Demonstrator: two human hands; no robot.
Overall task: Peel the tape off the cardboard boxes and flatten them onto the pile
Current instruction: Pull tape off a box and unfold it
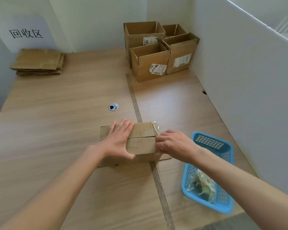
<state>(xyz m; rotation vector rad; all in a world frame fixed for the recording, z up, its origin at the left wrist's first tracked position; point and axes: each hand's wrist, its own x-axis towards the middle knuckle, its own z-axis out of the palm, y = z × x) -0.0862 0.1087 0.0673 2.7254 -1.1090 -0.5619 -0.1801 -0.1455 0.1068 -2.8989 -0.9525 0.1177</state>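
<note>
Left hand [119, 140] flat, fingers spread atop the cardboard box [140, 143]; right hand [173, 143] pinching tape [154, 127] at its edge.

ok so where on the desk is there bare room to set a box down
Bare wood lies between the flattened pile and the grommet, and near-left of the taped box. Crowded: the back-right open boxes and the blue basket.

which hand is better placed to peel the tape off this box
Right. The right hand is already curled at the tape on the right end of the box, while the left hand lies flat on top, steadying it.
</note>
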